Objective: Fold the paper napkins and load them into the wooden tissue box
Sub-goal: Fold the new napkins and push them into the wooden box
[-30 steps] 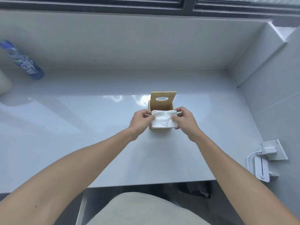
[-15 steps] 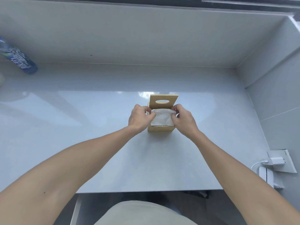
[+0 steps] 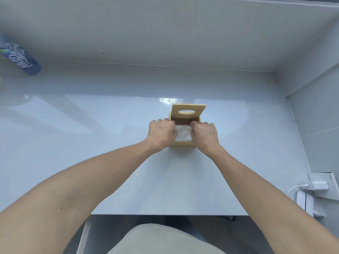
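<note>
A small wooden tissue box (image 3: 181, 143) stands in the middle of the white counter, its lid (image 3: 189, 112) with an oval slot tipped up at the back. A stack of folded white napkins (image 3: 183, 133) lies down inside the box, below its rim. My left hand (image 3: 161, 133) grips the stack's left edge, with fingers curled into the box. My right hand (image 3: 204, 134) grips the right edge the same way. Both hands cover the box's side walls.
A blue-labelled water bottle (image 3: 18, 57) lies at the far left against the back wall. At the right wall, a white charger (image 3: 317, 185) sits in a socket with a white device (image 3: 303, 200) under it. The counter's front edge runs just above my lap.
The napkin stack has gone from resting over the box's front to sitting down inside it. Both hands followed it down. My head moved closer and tilted down.
</note>
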